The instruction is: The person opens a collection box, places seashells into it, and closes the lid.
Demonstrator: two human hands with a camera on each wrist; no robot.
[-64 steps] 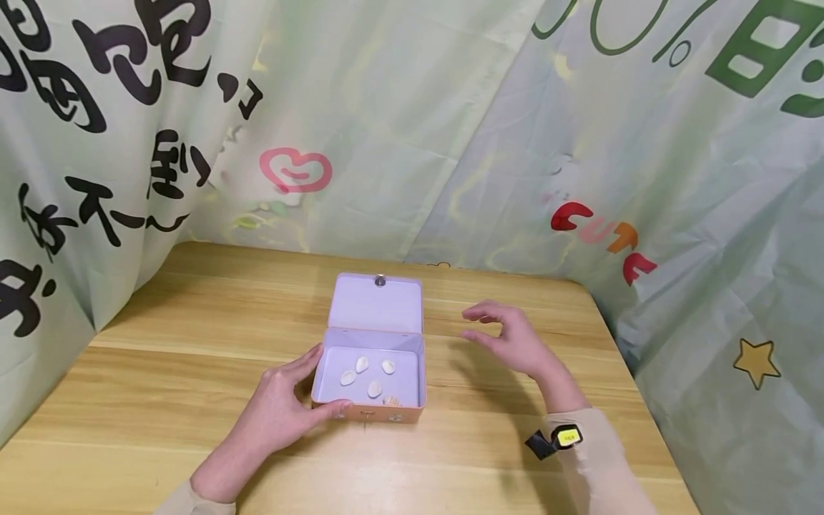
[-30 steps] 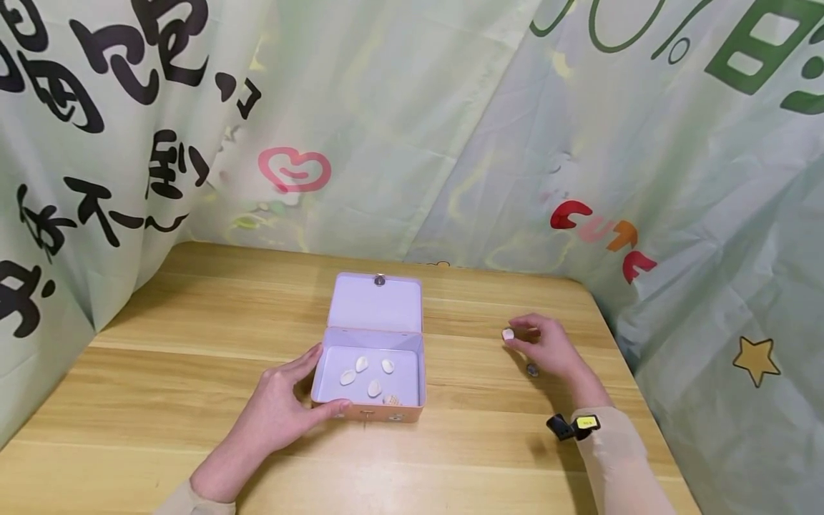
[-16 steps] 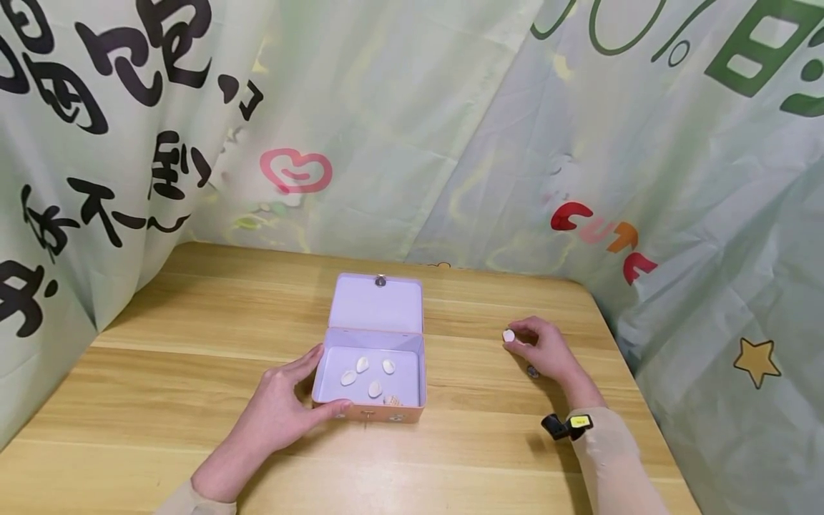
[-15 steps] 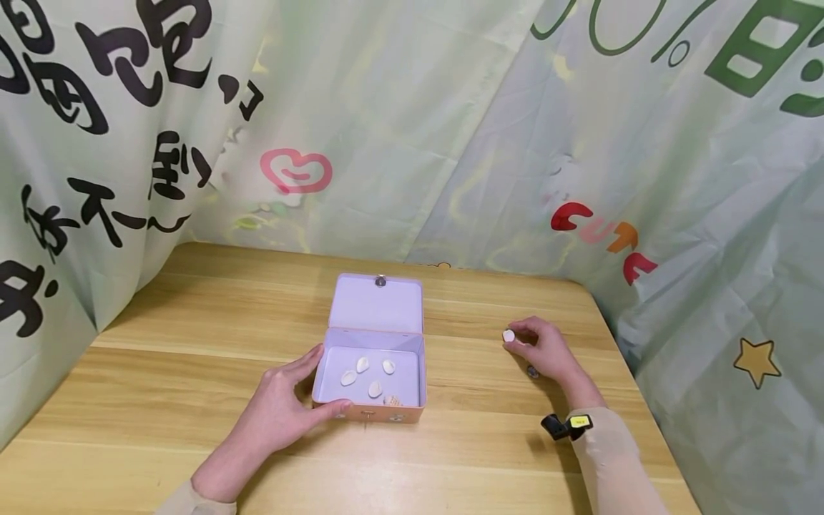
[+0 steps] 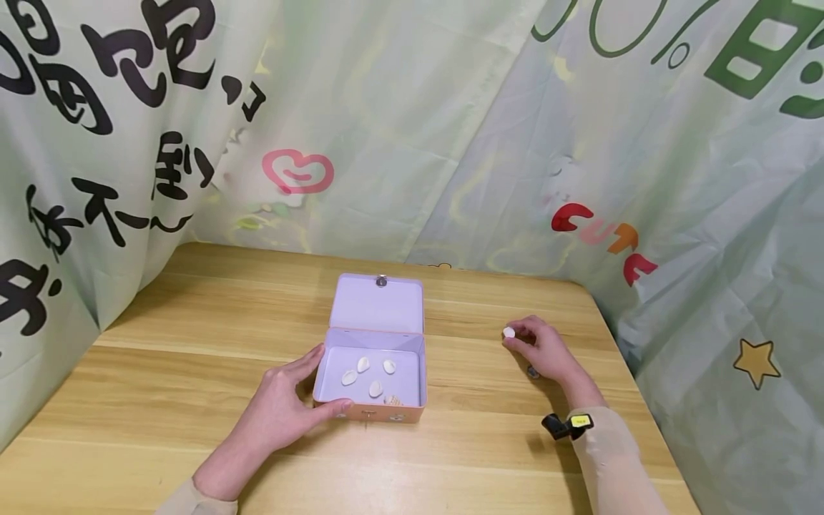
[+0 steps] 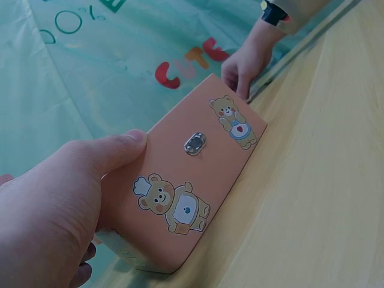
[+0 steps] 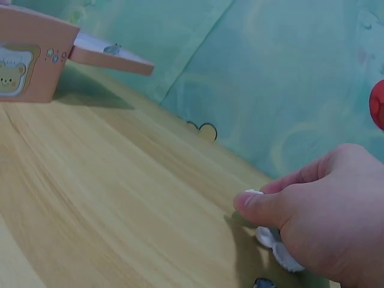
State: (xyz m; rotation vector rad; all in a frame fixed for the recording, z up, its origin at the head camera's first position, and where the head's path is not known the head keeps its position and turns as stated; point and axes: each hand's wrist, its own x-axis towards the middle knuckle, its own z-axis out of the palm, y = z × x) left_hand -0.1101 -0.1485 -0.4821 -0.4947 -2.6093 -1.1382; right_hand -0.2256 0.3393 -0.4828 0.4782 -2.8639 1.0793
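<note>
A tin box [image 5: 369, 413] stands with its lid [image 5: 376, 304] raised, lilac inside and orange outside, with bear pictures on its front in the left wrist view. Several white shells [image 5: 375, 389] and a patterned brownish one [image 5: 393, 400] lie in it. My left hand [image 5: 280, 408] grips the box's left front corner, thumb on the front. To the right, my right hand [image 5: 543, 350] pinches a small white shell [image 5: 509, 332] between thumb and fingertips, low over the table. Under that hand, the right wrist view shows more white shells [image 7: 287, 258], partly hidden.
A small dark object [image 5: 532, 372] lies on the table beside the right hand. The wooden table [image 5: 257, 300] meets a hanging printed curtain [image 5: 399, 129] at the back and sides.
My right hand has moved right, away from the box, and taken a white shell between its fingertips. In the last second it barely moves. The left hand and box stay in place.
</note>
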